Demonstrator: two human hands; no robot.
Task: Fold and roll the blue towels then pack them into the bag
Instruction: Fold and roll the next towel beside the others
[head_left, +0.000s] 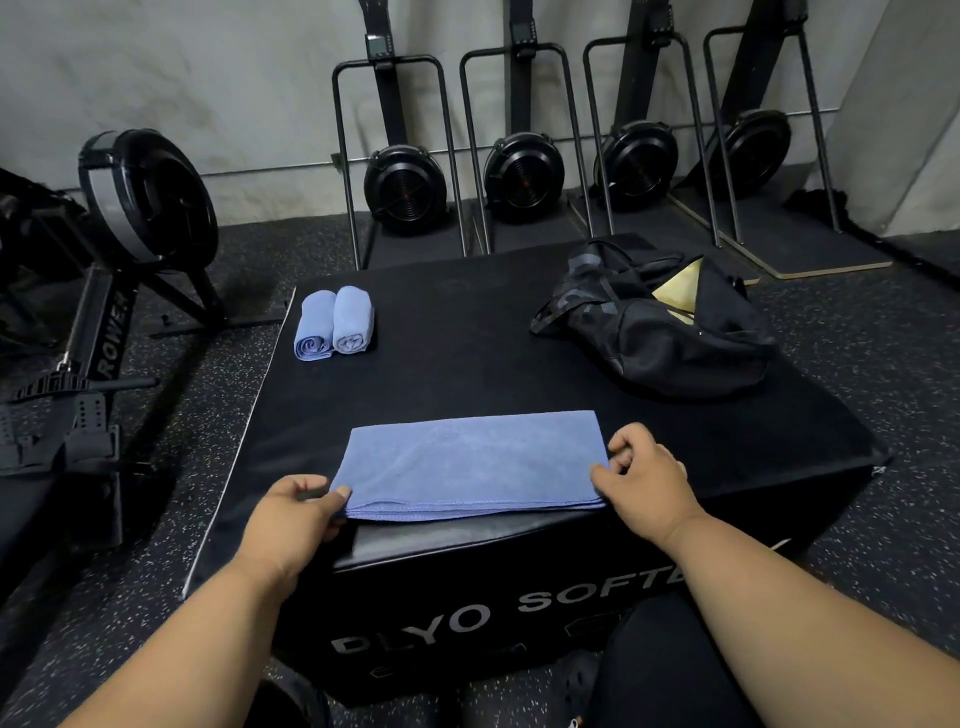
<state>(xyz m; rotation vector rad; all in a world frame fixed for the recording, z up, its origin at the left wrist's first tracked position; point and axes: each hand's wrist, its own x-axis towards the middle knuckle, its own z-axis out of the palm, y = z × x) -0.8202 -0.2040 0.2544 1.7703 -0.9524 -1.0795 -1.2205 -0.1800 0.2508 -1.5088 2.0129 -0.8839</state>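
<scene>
The folded blue microfibre towel (470, 462) lies flat at the near edge of the black padded plyo box (467, 353), between my hands. It looks soft, light and limp, so I judge the corners the best hold. My left hand (291, 519) pinches its near left corner; my right hand (647, 475) curls its fingers on the right edge. Two rolled blue towels (333, 325) sit at the far left, well apart from the open black duffel bag (660, 322) at far right.

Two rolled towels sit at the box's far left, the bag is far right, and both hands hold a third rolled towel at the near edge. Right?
Not quite. The head view shows the third towel folded flat, not rolled, with the left hand and right hand gripping its ends. The rest stands.
</scene>
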